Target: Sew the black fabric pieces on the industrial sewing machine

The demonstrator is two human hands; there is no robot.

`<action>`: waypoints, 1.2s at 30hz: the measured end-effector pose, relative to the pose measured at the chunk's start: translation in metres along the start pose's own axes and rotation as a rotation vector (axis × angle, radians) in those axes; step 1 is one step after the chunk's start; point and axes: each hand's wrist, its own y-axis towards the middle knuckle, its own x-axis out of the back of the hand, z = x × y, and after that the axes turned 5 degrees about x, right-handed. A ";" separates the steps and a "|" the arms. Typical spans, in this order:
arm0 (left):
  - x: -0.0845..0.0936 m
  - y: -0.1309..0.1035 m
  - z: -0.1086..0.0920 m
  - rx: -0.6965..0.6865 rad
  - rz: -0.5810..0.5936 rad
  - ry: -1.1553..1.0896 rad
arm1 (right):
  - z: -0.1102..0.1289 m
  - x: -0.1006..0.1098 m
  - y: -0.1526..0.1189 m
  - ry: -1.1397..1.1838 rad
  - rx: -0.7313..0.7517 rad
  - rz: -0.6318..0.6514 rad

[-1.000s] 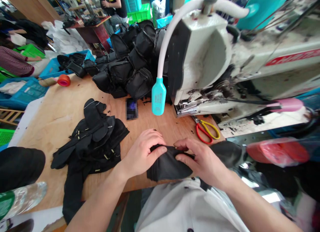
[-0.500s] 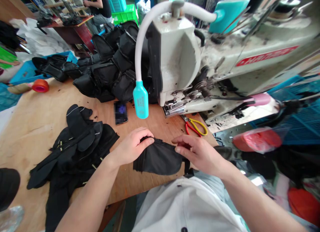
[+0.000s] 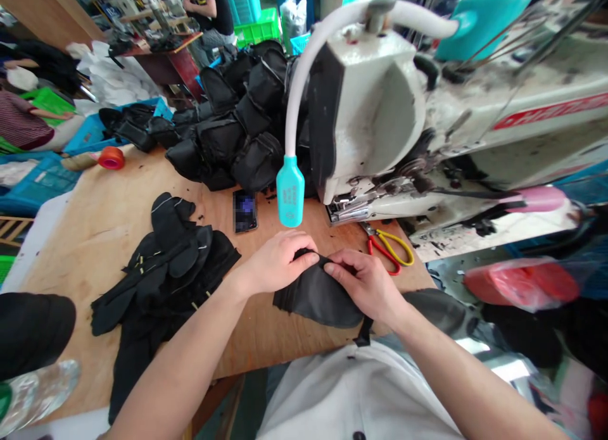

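A black fabric piece (image 3: 323, 297) hangs between my hands at the front edge of the wooden table (image 3: 256, 335). My left hand (image 3: 285, 259) pinches its upper edge, thumb on the near side. Close beside it, my right hand (image 3: 363, 278) grips the same edge between thumb and fingers. A short black strap (image 3: 365, 331) dangles from the fabric's lower right corner. Beyond my hands stands a sewing machine (image 3: 370, 104), with a turquoise-ended lamp (image 3: 291, 193) hanging in front. Red-and-yellow-handled scissors or nippers (image 3: 392, 247) lie by its base.
Left of my arm lies a heap of cut black pieces (image 3: 166, 263). A phone (image 3: 245, 211), orange tape roll (image 3: 111, 157), black cap-like item (image 3: 35, 332) and clear bottle (image 3: 45, 389) are on the table. Black pouches (image 3: 237, 117) pile up behind. Co-workers (image 3: 209, 16) sit farther back.
My right hand has moved left along the fabric's upper edge, close to my left hand. The head view has shifted left, so the scene sits farther right.
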 end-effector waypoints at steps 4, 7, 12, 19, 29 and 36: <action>0.002 0.016 0.008 0.003 0.018 -0.009 | -0.012 -0.001 0.009 0.126 -0.061 -0.042; 0.003 0.032 0.016 0.010 0.000 -0.069 | -0.021 -0.001 0.021 0.241 -0.101 -0.094; -0.003 0.061 0.031 0.033 -0.077 -0.207 | -0.028 0.005 0.040 0.379 -0.172 -0.190; -0.021 0.086 0.042 0.051 -0.293 -0.444 | -0.035 0.009 0.048 0.516 -0.283 -0.289; -0.035 0.103 0.046 0.160 -0.388 -0.844 | -0.023 -0.001 0.060 0.851 -0.427 -0.433; -0.041 0.110 0.058 0.148 -0.425 -0.878 | -0.023 -0.004 0.061 0.859 -0.403 -0.501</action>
